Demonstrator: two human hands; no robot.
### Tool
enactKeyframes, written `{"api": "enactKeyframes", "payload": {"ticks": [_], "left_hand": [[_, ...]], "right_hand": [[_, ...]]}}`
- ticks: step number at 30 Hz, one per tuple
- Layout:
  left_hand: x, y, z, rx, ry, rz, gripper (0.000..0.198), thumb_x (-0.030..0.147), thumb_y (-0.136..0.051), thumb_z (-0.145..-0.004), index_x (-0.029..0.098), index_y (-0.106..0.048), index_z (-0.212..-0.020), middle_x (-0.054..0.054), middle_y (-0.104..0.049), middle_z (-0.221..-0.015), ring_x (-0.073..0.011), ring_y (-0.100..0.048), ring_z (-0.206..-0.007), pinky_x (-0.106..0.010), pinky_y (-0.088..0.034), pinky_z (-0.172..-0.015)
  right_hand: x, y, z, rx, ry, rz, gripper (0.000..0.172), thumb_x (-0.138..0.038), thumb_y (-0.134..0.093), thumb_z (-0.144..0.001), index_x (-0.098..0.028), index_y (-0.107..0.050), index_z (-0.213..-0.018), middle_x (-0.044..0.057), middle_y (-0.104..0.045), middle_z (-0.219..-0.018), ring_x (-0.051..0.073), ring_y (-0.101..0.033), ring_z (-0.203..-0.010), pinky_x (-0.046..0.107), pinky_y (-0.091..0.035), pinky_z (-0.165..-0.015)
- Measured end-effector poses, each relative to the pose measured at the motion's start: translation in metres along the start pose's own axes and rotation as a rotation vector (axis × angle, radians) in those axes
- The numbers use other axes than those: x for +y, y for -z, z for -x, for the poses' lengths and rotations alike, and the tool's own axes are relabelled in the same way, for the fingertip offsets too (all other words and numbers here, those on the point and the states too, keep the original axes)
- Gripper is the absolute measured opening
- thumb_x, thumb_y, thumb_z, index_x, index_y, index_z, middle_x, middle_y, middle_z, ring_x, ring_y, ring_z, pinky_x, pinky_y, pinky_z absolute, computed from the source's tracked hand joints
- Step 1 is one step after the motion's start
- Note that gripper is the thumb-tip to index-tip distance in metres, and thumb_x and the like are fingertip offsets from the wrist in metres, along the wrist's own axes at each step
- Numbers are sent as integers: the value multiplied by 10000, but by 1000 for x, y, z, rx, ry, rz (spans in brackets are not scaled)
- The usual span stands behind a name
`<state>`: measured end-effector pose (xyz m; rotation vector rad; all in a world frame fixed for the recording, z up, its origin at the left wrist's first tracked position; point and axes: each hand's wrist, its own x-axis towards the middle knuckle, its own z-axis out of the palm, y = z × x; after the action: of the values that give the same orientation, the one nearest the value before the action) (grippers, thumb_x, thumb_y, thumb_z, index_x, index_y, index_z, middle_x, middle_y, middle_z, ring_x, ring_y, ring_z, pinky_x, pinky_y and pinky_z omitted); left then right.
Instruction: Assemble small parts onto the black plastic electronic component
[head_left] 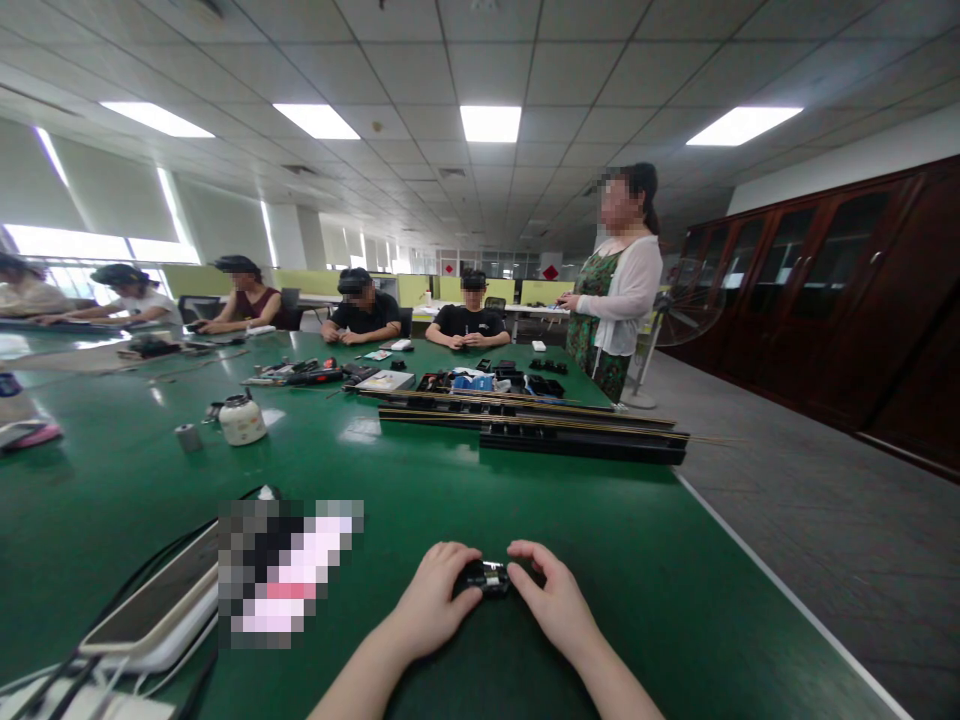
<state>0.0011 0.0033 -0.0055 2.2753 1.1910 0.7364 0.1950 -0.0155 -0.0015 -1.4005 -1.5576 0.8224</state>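
Note:
A small black object (491, 577) with a shiny silvery, pale middle lies low over the green tabletop in front of me; its exact kind is too small to make out. My left hand (441, 597) grips its left end between thumb and fingers. At the other end is my right hand (551, 592), with thumb and forefinger apart and the fingertips close beside the object. Whether the right thumb touches it I cannot tell. Part of the black object is hidden behind the left fingers.
Left of my hands, a white-cased phone-like device (154, 600) lies among cables, beside a blurred-out patch. Farther off stand a cream jar (243, 420) and a grey cylinder (188, 438). Long black rails (581, 445) lie ahead. Several people sit around the table; one person (619, 280) stands at right.

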Motion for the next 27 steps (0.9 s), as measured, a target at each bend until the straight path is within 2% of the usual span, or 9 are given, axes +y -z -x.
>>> {"api": "enactKeyframes", "payload": {"ticks": [3,5,16,27], "left_hand": [[0,0,0,2,-16,6,328,227,-544,-758,227,-526,-1086,-49,-554,-1057,-207,-464,-1015,-351,-353,-914],[0,0,0,-1,-19,7,330,237,-559,-749,233,-529,-1079,-45,-557,-1052,-210,-465,-1014,-352,-354,-911],[-4,-2,1,30,-18,19,379,247,-601,-697,235,-517,-1067,-46,-551,-1056,-220,-472,-1008,-356,-363,-902],[-1,1,2,17,-24,10,352,236,-597,-706,233,-529,-1051,-35,-565,-1022,-204,-482,-975,-326,-374,-874]], "right_hand": [[-2,-1,2,-13,16,54,260,-348,-598,-697,-225,-644,-922,65,-582,-1155,236,-482,-1127,387,-312,-1003],[-2,-2,3,-43,37,90,255,-339,-621,-678,-237,-655,-909,68,-568,-1168,240,-470,-1136,401,-308,-1002],[-1,-5,5,-105,111,206,166,-252,-639,-635,-253,-661,-800,59,-610,-1068,248,-493,-1088,398,-342,-950],[-7,-5,7,-125,150,233,152,-263,-619,-656,-264,-642,-807,41,-633,-1013,243,-516,-1048,375,-354,-917]]}}
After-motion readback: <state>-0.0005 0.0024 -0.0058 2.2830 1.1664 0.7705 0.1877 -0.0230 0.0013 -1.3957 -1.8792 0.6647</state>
